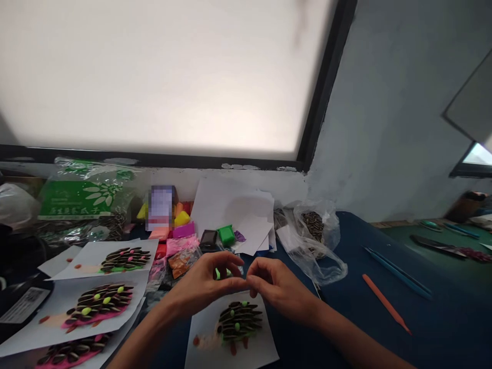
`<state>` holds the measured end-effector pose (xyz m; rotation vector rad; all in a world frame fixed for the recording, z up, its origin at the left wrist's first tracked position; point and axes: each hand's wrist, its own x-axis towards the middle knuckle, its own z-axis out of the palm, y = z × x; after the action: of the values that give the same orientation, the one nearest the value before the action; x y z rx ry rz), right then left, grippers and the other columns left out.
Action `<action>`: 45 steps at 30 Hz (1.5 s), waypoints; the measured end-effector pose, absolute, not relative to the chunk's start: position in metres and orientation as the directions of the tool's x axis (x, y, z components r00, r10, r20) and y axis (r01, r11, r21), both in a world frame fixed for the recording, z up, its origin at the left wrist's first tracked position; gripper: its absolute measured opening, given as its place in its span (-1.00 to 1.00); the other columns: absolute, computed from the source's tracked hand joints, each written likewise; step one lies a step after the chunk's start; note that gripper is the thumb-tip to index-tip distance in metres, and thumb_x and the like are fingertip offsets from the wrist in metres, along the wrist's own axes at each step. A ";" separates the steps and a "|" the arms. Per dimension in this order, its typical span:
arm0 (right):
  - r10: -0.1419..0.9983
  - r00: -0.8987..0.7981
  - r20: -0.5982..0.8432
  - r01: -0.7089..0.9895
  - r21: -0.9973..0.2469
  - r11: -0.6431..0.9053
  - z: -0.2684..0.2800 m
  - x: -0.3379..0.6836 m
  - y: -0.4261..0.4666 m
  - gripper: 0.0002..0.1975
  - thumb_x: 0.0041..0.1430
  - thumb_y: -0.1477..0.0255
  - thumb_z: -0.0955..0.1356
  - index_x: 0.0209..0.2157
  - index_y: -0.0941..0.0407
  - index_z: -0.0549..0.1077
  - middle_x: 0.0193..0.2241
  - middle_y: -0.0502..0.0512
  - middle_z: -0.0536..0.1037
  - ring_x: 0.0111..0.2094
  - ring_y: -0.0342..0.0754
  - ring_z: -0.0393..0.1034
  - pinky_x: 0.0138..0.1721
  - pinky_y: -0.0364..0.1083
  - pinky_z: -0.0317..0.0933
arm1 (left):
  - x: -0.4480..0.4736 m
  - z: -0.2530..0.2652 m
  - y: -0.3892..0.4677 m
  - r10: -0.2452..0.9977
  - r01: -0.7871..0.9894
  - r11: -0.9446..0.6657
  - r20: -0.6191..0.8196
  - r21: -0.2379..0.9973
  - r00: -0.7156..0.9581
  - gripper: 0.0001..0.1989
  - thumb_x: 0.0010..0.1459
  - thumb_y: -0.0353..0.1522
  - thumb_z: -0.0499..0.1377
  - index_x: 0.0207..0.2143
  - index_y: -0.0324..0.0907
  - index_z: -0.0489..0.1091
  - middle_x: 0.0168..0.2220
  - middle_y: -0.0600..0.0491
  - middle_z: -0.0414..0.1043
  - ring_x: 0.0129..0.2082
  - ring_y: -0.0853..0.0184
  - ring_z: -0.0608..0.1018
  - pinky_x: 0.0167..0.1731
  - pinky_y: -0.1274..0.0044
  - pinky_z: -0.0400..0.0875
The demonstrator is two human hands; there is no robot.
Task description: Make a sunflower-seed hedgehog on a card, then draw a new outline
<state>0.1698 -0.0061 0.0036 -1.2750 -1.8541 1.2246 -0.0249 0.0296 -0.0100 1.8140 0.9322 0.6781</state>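
My left hand (213,279) and my right hand (274,287) meet at the fingertips above a sheet of white paper. The left index finger and thumb are apart, the thumb tip touching the right fingers. My right fingers are curled together in a pinch; anything between them is too small or hidden to name. On the paper below lies a hedgehog picture (240,325) with a pale clay snout, dark sunflower-seed spines and light green dots. Behind my left fingers a bright green bit (222,273) shows in part.
Finished-looking hedgehog sheets (96,307) overlap at the left. Behind stand clay packs, among them a green one (226,235) and a black one (208,240). A clear bag of seeds (313,228) lies right of centre. An orange tool (386,303) and blue tweezers (397,271) lie rightward.
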 end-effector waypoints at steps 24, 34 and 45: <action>0.962 -0.267 -0.056 0.650 -0.748 0.137 -0.024 0.182 0.009 -0.76 0.05 0.70 0.12 -0.46 0.13 0.29 -0.56 -0.05 0.34 -0.57 -0.20 0.18 -0.53 -0.22 0.05 | -0.022 -0.038 0.041 0.932 0.111 -0.079 0.034 0.991 0.360 -0.61 0.00 -0.04 0.22 -0.39 -0.21 0.43 -0.46 0.05 0.49 -0.65 0.47 0.35 -0.64 0.62 0.12; 0.964 -0.262 -0.036 0.805 -0.560 0.198 -0.024 0.189 0.008 -0.76 0.08 0.72 0.15 -0.47 0.13 0.28 -0.54 -0.02 0.35 -0.50 -0.15 0.17 -0.45 -0.15 -0.04 | -0.031 -0.061 0.054 0.970 0.024 -0.091 0.083 0.996 0.230 -0.64 -0.10 -0.09 0.33 -0.41 -0.19 0.43 -0.54 0.14 0.42 -0.61 0.44 0.41 -0.63 0.62 0.22; 0.960 -0.275 0.054 0.797 -0.545 0.259 -0.023 0.184 0.016 -0.82 0.21 0.63 0.20 -0.25 0.16 0.39 -0.42 0.09 0.53 -0.42 -0.08 0.40 -0.39 -0.15 0.12 | -0.025 -0.052 0.047 0.973 -0.007 -0.062 0.062 0.998 0.221 -0.59 -0.03 -0.04 0.27 -0.33 -0.20 0.41 -0.42 0.05 0.54 -0.63 0.41 0.48 -0.62 0.57 0.34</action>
<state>0.1839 0.0156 -0.0234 -1.6014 -2.1610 0.5944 -0.0250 0.0469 -0.0516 1.3521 1.0126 1.0871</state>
